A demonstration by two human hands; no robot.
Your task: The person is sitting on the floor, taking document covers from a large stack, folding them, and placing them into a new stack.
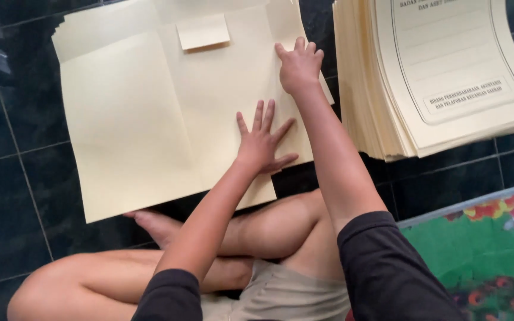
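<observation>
Both hands pressing an unfolded cream folder flat on the dark tiled floor

Left hand (263,142) splayed open, right hand (298,64) flat at the flap; folder (150,119) looks light, creasable card, best gripped by edges.

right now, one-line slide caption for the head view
Both hands, left hand and right hand, press flat on an unfolded cream folder.

Stack of printed folders (447,71), floral mat (483,249), dark tiled floor (7,178).

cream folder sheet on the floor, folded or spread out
Spread out: the cream folder sheet lies flat, both hands, left hand and right hand, pressing it.
</observation>
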